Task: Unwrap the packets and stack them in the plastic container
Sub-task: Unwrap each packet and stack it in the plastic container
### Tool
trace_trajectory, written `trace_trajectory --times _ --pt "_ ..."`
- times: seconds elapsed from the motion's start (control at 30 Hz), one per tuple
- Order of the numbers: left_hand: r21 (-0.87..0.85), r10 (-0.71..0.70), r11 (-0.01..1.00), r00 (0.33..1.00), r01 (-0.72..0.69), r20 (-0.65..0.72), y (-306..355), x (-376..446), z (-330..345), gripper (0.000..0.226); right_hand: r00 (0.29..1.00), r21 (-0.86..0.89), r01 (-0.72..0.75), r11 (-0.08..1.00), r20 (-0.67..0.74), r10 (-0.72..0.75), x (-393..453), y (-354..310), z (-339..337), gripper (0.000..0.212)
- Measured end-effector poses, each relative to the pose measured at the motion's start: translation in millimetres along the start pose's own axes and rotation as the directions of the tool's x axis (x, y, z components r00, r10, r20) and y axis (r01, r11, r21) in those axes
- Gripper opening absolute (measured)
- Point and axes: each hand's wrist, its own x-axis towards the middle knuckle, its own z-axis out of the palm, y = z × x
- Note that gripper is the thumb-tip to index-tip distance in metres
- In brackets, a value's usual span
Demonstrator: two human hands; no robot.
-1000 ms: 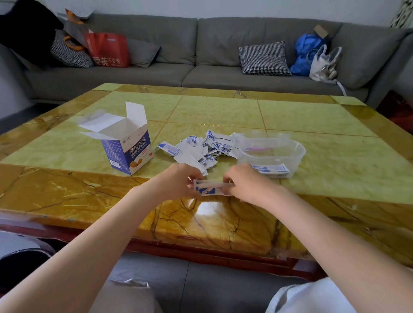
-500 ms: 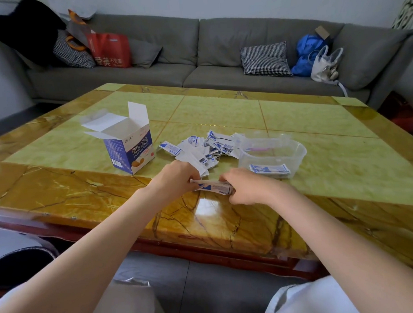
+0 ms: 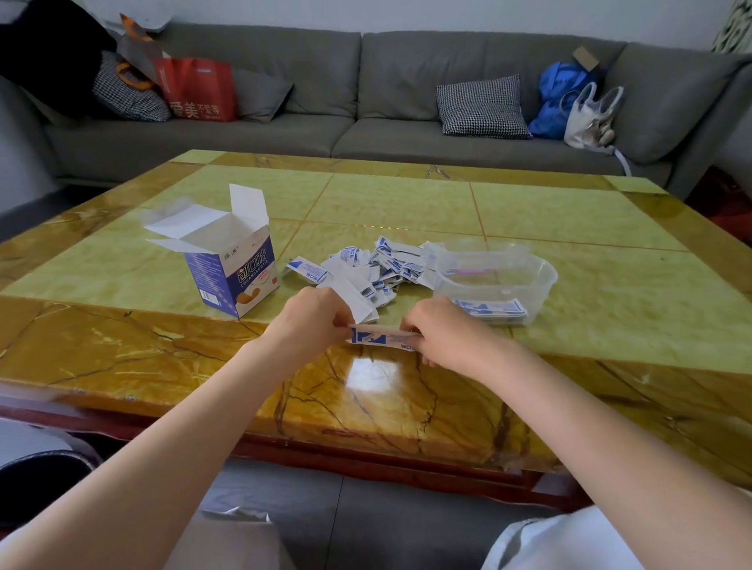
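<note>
**Inspector:** Start with what cannot be read.

**Assistant:** Both hands are seen from the back, so most fingertips are hidden. The left hand [image 3: 313, 319] and the right hand [image 3: 446, 333] each have fingers curled onto one end of a flat white-and-blue paper packet [image 3: 382, 338], held level between them just above the near amber border of the glossy green-and-amber marble-patterned table [image 3: 576, 218]. Whether the wrapper has begun to part, I cannot tell. The print on it is too small to read.

**Inspector:** Containers?

**Assistant:** A clear rectangular plastic container [image 3: 536, 279] stands just beyond the right hand. In it, against the near wall, lies a low stack of white-and-blue packets [image 3: 494, 308]; how many, I cannot tell. Something pink [image 3: 467, 271] shows through the far wall, unidentifiable.

**Inspector:** And the carton?

**Assistant:** An open blue-and-white cardboard box [image 3: 237, 272] stands left of the hands, flaps up; its interior is not visible from this angle.

**Inspector:** Loose material?

**Assistant:** A heap of white-and-blue packets and torn wrappers [image 3: 378, 265] lies between box and container, touching the container's left side. Individual pieces overlap and cannot be separated by eye.
</note>
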Motion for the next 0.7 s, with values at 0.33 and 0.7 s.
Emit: trace_trajectory --times 0.33,0.7 --pt "-0.339 -0.034 0.941 0.997 0.008 -0.073 22.9 22.0 -38.5 0.017 0.944 0.209 0.016 0.978 -0.325 0.054 -1.9 15.5 -59.4 0.018" --pt "0.145 0.352 0.929 0.933 -0.339 -0.074 132.4 62.5 -29.9 0.028 0.921 0.291 -0.377 0.879 0.017 0.390 21.4 111.7 -105.9 0.012"
